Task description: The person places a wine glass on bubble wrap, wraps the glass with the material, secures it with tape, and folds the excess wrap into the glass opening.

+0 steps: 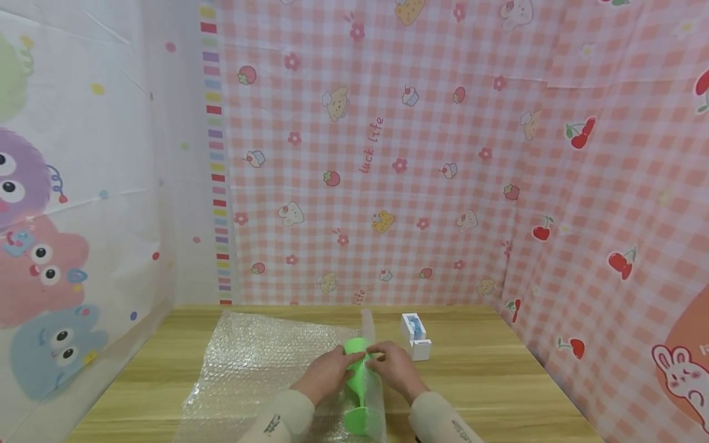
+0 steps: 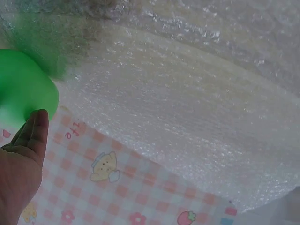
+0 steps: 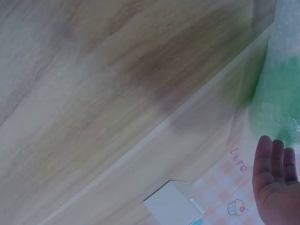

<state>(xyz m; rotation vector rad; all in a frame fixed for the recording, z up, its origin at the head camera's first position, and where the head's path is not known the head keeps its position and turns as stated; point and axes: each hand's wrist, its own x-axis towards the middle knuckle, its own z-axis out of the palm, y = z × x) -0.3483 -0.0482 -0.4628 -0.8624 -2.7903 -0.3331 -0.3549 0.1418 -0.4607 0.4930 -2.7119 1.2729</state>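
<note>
Woodgrain table (image 1: pixel 471 387), pink checked cloth (image 1: pixel 360 92), left hand (image 1: pixel 328 373) pinching green goblet (image 1: pixel 358 383), right hand (image 1: pixel 396 369) seemingly pinching bubble wrap (image 1: pixel 260 357)

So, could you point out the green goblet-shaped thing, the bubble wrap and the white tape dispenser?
Green goblet-shaped thing (image 1: pixel 359 374), head view: tapering part above its stem.
Bubble wrap (image 1: pixel 260 363), head view: flat spread of the sheet.
White tape dispenser (image 1: pixel 421 351), head view: block at its near end.

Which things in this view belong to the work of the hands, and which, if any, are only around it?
Work in hand:
green goblet
bubble wrap, partly over the goblet
white tape dispenser, probably, though untouched

Only around it:
checked cloth behind
cartoon-print cloth on the left
</note>
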